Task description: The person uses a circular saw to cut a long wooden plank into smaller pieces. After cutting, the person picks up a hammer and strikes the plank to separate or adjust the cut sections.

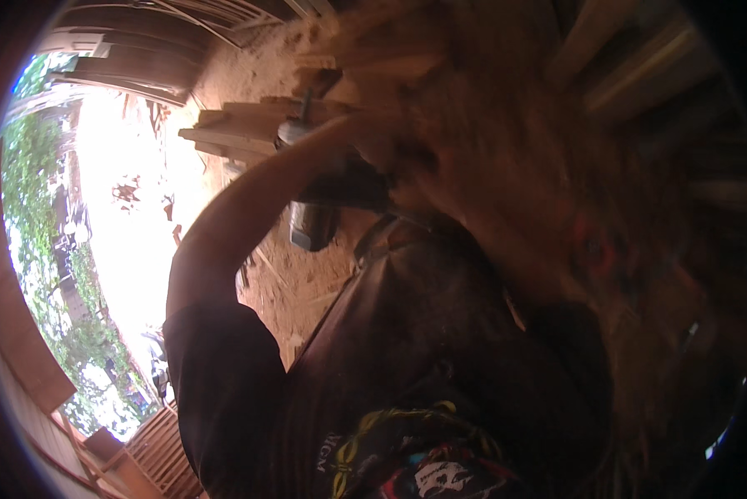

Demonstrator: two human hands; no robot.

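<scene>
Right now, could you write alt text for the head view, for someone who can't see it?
A person's left hand and right hand are close together at what looks like a grey power tool, details lost in shadow. The wearer's dark T-shirt fills the foreground; wooden boards lie beyond on a dusty floor, with green foliage at left.

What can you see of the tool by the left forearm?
The tool is dark, perhaps plastic and metal, with a blunt, blocky end toward the person and a rounded, paler grey part beyond the left forearm, which crosses over it. The left hand and right hand are at its shadowed side; blur hides any contact.
</scene>
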